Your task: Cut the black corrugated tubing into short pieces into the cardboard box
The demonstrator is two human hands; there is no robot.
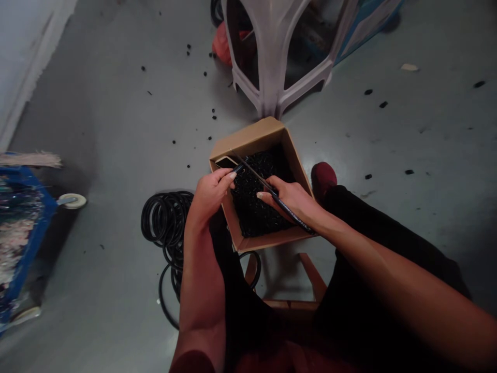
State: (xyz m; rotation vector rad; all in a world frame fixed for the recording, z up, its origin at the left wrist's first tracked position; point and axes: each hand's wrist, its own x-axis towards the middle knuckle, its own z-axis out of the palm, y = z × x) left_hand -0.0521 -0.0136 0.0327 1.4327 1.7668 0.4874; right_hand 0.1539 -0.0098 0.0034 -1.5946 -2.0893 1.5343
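Over a cardboard box (238,137), my left hand (212,191) pinches the end of a black hose (239,168) between thumb and fingers. My right hand (289,197) is closed on black-handled shears (259,176). Their thin metal blades cross the hose end just ahead of my left fingers; whether they press into it I cannot tell. Pale lettering runs along the handle below my right hand. Many small black cut pieces (260,207) fill the bottom of the box. A coil of black hose (166,217) lies on the floor beside my left forearm.
A pale plastic stool (269,57) stands just beyond the box, with a red bag (223,44) and a blue box (365,26) near it. On the left is a wheeled blue crate (27,248). Small black bits (368,92) dot the floor. My shoe (324,178) is right of the box.
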